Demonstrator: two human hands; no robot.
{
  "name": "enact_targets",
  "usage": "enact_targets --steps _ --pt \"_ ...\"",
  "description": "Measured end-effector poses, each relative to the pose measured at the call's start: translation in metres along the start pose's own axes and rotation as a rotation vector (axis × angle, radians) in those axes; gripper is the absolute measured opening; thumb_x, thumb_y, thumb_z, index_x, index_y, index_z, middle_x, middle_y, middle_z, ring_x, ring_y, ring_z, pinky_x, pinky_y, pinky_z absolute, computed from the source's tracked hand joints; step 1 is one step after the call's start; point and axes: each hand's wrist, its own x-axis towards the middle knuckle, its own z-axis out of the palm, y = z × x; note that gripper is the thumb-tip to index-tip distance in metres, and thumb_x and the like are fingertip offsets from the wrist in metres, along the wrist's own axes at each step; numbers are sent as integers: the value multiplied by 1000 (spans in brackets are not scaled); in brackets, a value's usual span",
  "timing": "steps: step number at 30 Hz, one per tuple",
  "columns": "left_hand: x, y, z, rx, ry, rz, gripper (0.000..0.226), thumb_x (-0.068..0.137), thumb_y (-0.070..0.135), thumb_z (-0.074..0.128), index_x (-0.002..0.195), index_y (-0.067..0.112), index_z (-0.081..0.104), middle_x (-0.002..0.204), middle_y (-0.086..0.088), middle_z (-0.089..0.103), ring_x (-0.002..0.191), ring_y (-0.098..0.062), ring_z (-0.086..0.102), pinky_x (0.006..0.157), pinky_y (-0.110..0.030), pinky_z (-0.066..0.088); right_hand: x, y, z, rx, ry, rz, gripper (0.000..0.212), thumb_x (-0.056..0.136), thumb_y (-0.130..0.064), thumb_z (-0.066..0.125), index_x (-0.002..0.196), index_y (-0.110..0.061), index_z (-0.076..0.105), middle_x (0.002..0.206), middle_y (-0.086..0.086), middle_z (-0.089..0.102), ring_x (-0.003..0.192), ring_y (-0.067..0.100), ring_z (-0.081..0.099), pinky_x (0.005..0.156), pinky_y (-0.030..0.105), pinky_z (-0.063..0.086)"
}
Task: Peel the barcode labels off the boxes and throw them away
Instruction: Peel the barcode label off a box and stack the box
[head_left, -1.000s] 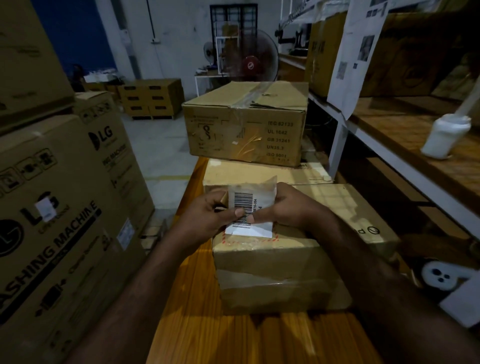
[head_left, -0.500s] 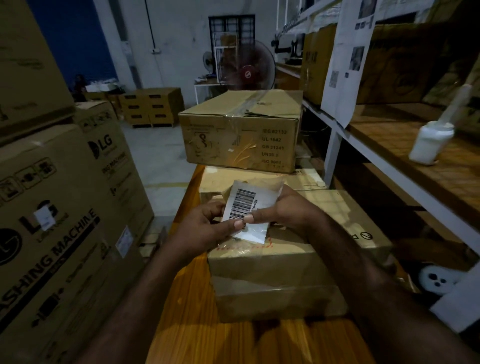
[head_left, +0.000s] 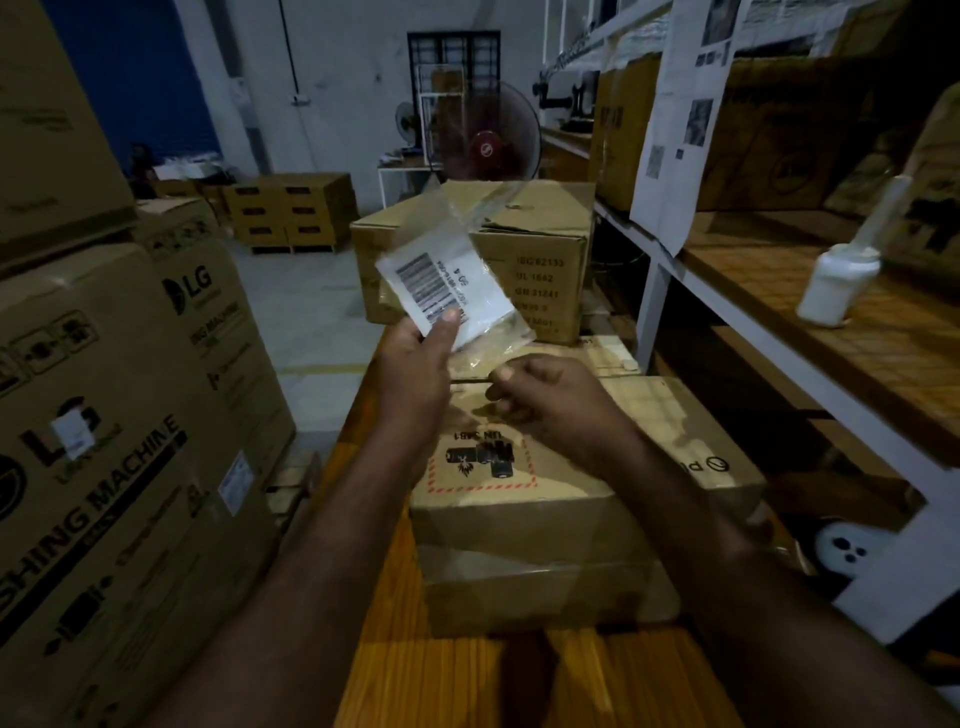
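Observation:
A white barcode label (head_left: 447, 291) stuck to clear tape is free of the box and held up in the air by my left hand (head_left: 415, 369), pinched at its lower edge. Just below it, my right hand (head_left: 540, 400) hovers over the near cardboard box (head_left: 571, 499) with its fingers curled and nothing visibly in them. The box top shows a red-hatched battery warning mark (head_left: 480, 462) where the label sat. A bigger taped box (head_left: 530, 249) stands behind, on a flat box.
The boxes sit on a wooden table (head_left: 467, 680). Large washing machine cartons (head_left: 104, 441), one with a small white label (head_left: 72, 434), stand close on the left. On the right, shelving (head_left: 779, 322) carries a white bottle (head_left: 841, 280) and hanging papers. A fan (head_left: 488, 140) stands behind.
The label has come fully off the box top and my left hand has lifted it up. My right hand has let go of it and dropped back over the box.

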Motion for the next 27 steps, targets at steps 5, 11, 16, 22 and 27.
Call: enact_targets --steps 5,11,16,22,27 --pt "26 -28 10 17 79 -120 22 90 33 58 104 19 68 101 -3 76 94 -26 73 85 -52 59 -43 0 34 -1007 -93 -322 24 95 -33 51 94 -18 69 93 -3 66 86 17 58 73 33 46" --pt "32 -35 8 22 10 -121 22 90 33 59 105 20 69 102 1 76 95 -21 72 88 -44 58 -33 -12 38 -1118 -332 13 61 102 -58 16 153 -29 32 163 -3 24 150 19 18 119 57 13" --pt "32 -31 -4 -220 39 -191 10 96 17 58 102 16 66 102 -7 75 96 -24 73 87 -40 58 -3 -13 48 -1175 -397 88 74 97 -66 19 159 -28 9 167 -2 1 154 20 0 118 59 -2" --pt "34 -34 -4 -346 38 -212 15 95 12 58 107 12 67 95 -5 77 88 -23 75 74 -36 60 -97 -34 49 -1233 -391 47 99 83 -83 14 159 -20 8 167 -1 -1 153 12 -3 123 44 -5" --pt "33 -35 -3 -340 32 -206 19 94 13 59 111 9 66 100 -10 76 92 -27 73 78 -41 58 -58 -30 56 -1241 -396 89 108 78 -89 23 158 -17 13 167 2 6 153 16 2 121 56 -3"
